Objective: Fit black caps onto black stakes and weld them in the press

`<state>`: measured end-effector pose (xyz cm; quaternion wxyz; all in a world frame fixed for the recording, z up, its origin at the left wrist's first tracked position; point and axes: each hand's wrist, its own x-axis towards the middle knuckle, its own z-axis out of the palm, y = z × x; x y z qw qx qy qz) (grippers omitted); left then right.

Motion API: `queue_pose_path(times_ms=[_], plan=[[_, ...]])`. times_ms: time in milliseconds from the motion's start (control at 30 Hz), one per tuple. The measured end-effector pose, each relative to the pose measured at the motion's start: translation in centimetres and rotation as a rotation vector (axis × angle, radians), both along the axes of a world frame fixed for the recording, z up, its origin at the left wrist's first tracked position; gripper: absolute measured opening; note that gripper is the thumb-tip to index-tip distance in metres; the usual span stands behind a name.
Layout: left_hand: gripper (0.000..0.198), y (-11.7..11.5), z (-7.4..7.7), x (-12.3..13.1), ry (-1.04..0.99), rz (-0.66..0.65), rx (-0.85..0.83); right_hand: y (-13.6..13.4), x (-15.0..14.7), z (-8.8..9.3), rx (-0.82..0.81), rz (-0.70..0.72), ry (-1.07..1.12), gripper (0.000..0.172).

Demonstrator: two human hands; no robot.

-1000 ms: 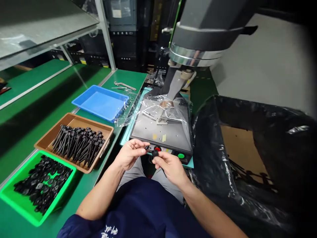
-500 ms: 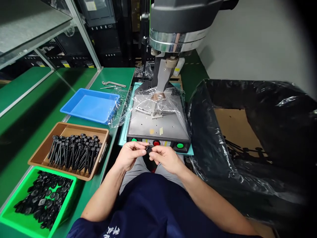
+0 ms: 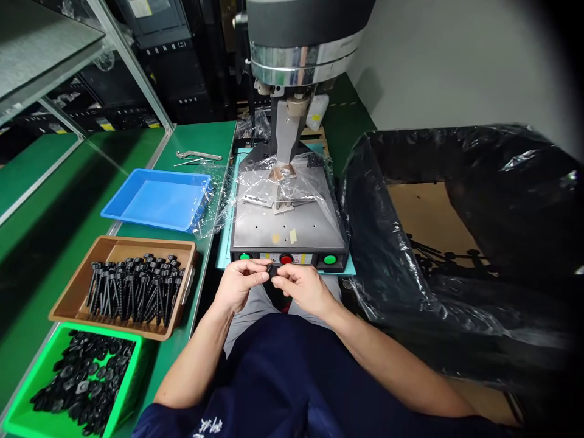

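My left hand (image 3: 239,283) and my right hand (image 3: 302,287) meet in front of my lap, just below the press machine's button panel (image 3: 288,258). Both pinch small black plastic parts (image 3: 271,271) held together between the fingertips. The left fingers grip a thin black pin-like piece, the right fingers a small black cap. Most of both pieces is hidden by the fingers. The machine's metal horn (image 3: 285,131) hangs above a base plate (image 3: 285,225) covered with clear plastic film.
On the green bench to the left: a brown tray (image 3: 68,292) of several black pins, a green tray (image 3: 27,404) of several black caps, an empty blue tray (image 3: 157,201), and metal tools (image 3: 198,156). A black-bag-lined cardboard box (image 3: 424,213) stands at the right.
The two hands came together; the black pieces, apart a second ago, now touch between the fingertips. The camera view shifted, so the machine sits more to the left and centre.
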<state>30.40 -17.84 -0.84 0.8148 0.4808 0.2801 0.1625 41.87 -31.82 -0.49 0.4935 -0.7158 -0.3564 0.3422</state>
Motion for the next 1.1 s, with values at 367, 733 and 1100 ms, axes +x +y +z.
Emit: queue_pose_path(times_ms=[367, 733, 1100], plan=[[0.018, 0.4, 0.0, -0.7, 0.009, -0.111, 0.156, -0.4, 0.6, -0.4, 0.045, 0.111, 0.261, 0.021], [0.011, -0.1, -0.1, 0.1, 0.047, -0.118, 0.480, 0.1, 0.7, -2.5, 0.189, -0.002, 0.413, 0.020], [0.022, 0.7, -2.1, 4.3, 0.036, 0.013, 0.532, 2.9, 5.1, -4.7, 0.387, -0.212, 0.623, 0.042]])
